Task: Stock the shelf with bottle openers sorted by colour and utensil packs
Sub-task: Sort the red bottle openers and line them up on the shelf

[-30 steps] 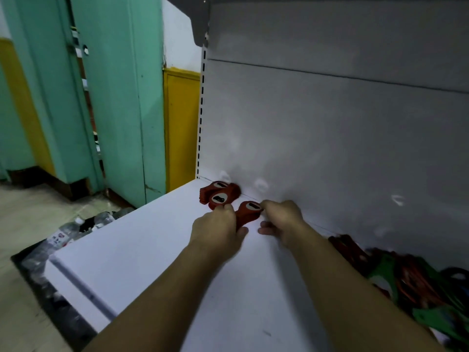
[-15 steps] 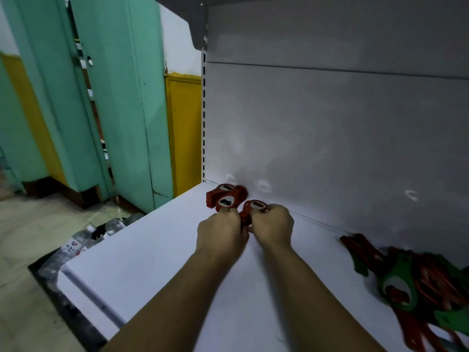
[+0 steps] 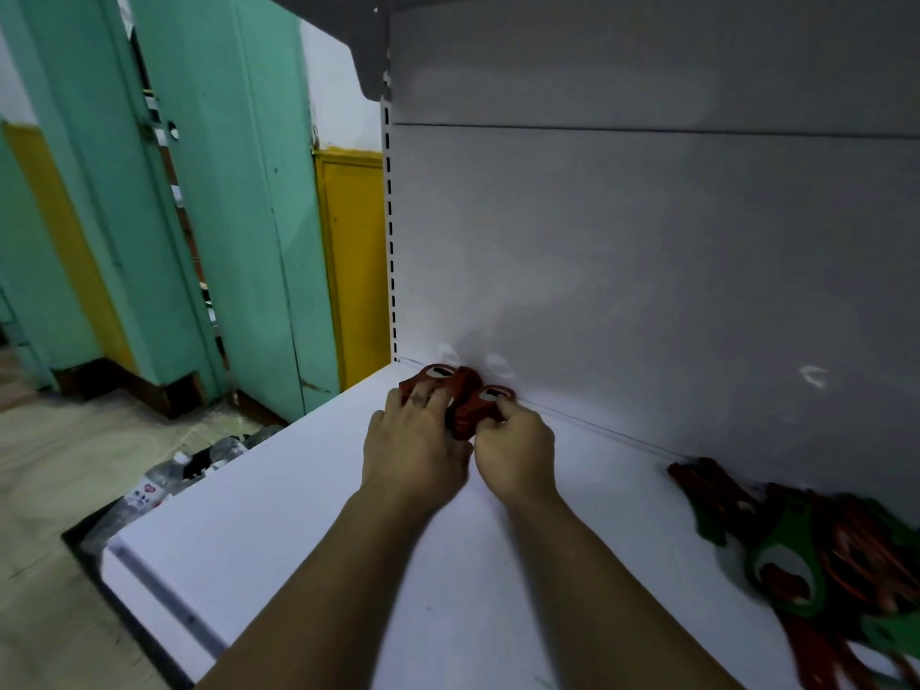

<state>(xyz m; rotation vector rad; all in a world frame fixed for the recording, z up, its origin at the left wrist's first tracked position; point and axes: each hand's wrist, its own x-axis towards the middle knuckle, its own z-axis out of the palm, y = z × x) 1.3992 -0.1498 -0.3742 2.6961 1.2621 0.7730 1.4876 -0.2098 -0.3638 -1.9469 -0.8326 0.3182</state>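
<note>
My left hand (image 3: 415,443) lies flat on red openers (image 3: 448,383) at the back corner of the shelf (image 3: 279,530); my right hand (image 3: 515,448) pinches one red opener (image 3: 475,408). I count three, all dark red, touching. Right of them, well apart, lies a mixed pile (image 3: 821,555), uncountable.

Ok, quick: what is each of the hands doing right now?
Left hand: open, fingers resting on a red plastic bottle opener.
Right hand: closed on another red plastic bottle opener.
</note>
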